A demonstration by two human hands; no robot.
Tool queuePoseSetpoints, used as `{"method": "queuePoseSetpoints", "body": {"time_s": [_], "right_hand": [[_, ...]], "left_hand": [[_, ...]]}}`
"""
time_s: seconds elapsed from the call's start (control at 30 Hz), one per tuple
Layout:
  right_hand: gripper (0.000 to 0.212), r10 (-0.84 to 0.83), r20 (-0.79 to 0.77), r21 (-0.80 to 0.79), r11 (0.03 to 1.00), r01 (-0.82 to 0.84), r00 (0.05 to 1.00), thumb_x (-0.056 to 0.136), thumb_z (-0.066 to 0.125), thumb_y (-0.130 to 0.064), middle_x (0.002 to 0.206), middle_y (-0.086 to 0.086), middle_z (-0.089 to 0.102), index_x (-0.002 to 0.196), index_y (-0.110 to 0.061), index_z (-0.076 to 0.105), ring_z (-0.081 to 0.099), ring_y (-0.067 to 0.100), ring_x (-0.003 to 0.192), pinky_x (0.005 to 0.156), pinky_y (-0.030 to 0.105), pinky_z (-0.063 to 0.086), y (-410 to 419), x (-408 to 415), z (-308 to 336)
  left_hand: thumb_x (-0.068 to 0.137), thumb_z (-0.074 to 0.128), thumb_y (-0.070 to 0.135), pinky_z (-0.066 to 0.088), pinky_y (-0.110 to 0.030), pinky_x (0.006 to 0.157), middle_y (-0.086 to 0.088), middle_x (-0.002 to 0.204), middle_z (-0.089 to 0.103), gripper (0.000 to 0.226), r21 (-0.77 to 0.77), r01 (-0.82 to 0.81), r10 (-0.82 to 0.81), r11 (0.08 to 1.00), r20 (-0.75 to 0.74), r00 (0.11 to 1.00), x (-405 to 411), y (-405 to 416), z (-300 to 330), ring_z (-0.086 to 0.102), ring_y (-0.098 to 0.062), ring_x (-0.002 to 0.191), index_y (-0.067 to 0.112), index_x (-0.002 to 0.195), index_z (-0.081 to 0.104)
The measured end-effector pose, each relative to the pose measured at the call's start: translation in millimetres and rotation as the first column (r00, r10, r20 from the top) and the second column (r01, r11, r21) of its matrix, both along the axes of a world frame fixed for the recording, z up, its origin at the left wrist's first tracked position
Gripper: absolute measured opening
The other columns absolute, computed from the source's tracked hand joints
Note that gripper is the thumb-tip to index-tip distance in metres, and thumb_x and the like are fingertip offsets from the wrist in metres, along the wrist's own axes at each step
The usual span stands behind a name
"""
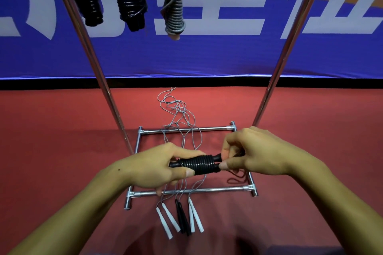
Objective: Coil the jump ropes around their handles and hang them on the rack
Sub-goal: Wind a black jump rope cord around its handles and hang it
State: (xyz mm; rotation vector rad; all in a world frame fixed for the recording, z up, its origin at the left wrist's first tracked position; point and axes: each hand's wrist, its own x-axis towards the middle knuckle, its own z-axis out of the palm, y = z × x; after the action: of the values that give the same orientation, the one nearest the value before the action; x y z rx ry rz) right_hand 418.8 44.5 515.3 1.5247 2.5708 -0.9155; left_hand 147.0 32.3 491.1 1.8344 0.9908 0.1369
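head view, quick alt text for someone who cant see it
Two hands, left hand and right hand, hold a black jump rope coiled round its handles above a metal rack base. Three coiled ropes hang above; loose ropes lie on the floor.

Black jump rope (196,164), coiled tight round its handles, sits level above the rack (194,189) base. Three wound bundles (173,2) hang up top; loose grey ropes (178,114) with white and black handles (182,218) sprawl on the floor.

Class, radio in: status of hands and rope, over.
Left hand grips black coiled rope. Right hand pinches its end. Loose ropes on floor.
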Motion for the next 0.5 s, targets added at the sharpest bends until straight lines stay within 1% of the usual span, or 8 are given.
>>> {"method": "queuePoseSetpoints", "body": {"time_s": [0.07,0.13,0.2,0.27,0.33,0.4,0.43,0.5], "right_hand": [[0.024,0.036,0.066,0.054,0.998,-0.040,0.997,0.090,0.073,-0.052,0.076,-0.026,0.073,0.091,-0.030,0.066,0.069,0.001,0.071,0.078,0.030,0.054,-0.5,-0.7,2.0],[0.028,0.064,0.135,0.153,0.985,-0.085,0.989,0.090,0.069,-0.059,0.077,-0.027,0.071,0.093,-0.032,0.065,0.067,0.000,0.070,0.076,0.029,0.051,0.7,-2.0,3.1],[0.034,0.080,0.188,0.258,0.958,-0.128,0.979,0.090,0.064,-0.065,0.079,-0.021,0.071,0.096,-0.031,0.065,0.062,0.004,0.072,0.073,0.030,0.048,2.6,-4.7,3.1],[0.042,0.091,0.180,0.300,0.943,-0.143,0.979,0.091,0.058,-0.070,0.085,-0.014,0.071,0.098,-0.029,0.065,0.060,0.010,0.080,0.075,0.034,0.048,3.4,-5.8,1.9],[0.045,0.111,0.116,0.258,0.956,-0.138,0.987,0.090,0.055,-0.073,0.089,-0.012,0.070,0.098,-0.030,0.065,0.060,0.013,0.085,0.078,0.038,0.050,2.7,-4.1,0.2],[0.040,0.126,-0.002,0.160,0.979,-0.124,0.992,0.090,0.058,-0.070,0.088,-0.013,0.070,0.094,-0.031,0.067,0.061,0.013,0.084,0.078,0.039,0.052,1.2,-2.6,-0.7],[0.035,0.123,-0.100,0.095,0.989,-0.113,0.987,0.091,0.064,-0.064,0.087,-0.013,0.071,0.092,-0.030,0.070,0.063,0.012,0.082,0.077,0.039,0.053,0.0,-2.4,-1.2],[0.021,0.053,-0.315,-0.053,0.996,-0.074,0.948,0.089,0.078,-0.043,0.084,-0.006,0.075,0.088,-0.022,0.075,0.069,0.014,0.080,0.078,0.039,0.057,-1.8,-2.6,-1.4]], "left_hand": [[0.107,0.060,0.021,0.056,-0.031,0.055,0.004,0.069,0.054,0.055,0.016,-0.010,0.010,1.000,-0.018,1.000,0.3,-0.7,-1.1,0.054,-0.021,0.062,0.066,0.138,0.053],[0.107,0.060,0.022,0.060,-0.036,0.057,0.002,0.069,0.054,0.054,0.019,-0.004,0.005,1.000,-0.036,0.999,1.1,0.1,-1.3,0.055,-0.022,0.061,0.066,0.137,0.053],[0.107,0.060,0.021,0.064,-0.042,0.060,0.002,0.069,0.052,0.054,0.002,0.003,-0.003,1.000,-0.042,0.999,0.9,1.4,0.0,0.054,-0.021,0.063,0.064,0.139,0.054],[0.107,0.061,0.020,0.064,-0.041,0.061,0.000,0.074,0.053,0.054,-0.048,0.021,-0.022,0.999,-0.029,0.999,-0.2,1.2,3.4,0.054,-0.017,0.068,0.062,0.140,0.054],[0.106,0.062,0.019,0.062,-0.038,0.065,0.003,0.082,0.058,0.054,-0.099,0.046,-0.047,0.994,0.001,0.999,-3.5,0.4,7.5,0.054,-0.011,0.071,0.059,0.141,0.056],[0.106,0.063,0.018,0.062,-0.040,0.068,0.007,0.077,0.057,0.051,-0.173,0.070,-0.066,0.982,0.029,0.997,-9.1,-0.5,12.8,0.052,-0.009,0.068,0.053,0.143,0.058],[0.106,0.063,0.018,0.063,-0.040,0.069,0.007,0.071,0.055,0.050,-0.216,0.082,-0.074,0.973,0.044,0.996,-12.3,-0.6,15.3,0.050,-0.007,0.065,0.050,0.145,0.058],[0.106,0.062,0.015,0.063,-0.038,0.068,0.009,0.065,0.052,0.050,-0.278,0.116,-0.098,0.954,0.079,0.992,-16.8,-0.4,18.8,0.047,-0.006,0.059,0.041,0.149,0.056]]}}
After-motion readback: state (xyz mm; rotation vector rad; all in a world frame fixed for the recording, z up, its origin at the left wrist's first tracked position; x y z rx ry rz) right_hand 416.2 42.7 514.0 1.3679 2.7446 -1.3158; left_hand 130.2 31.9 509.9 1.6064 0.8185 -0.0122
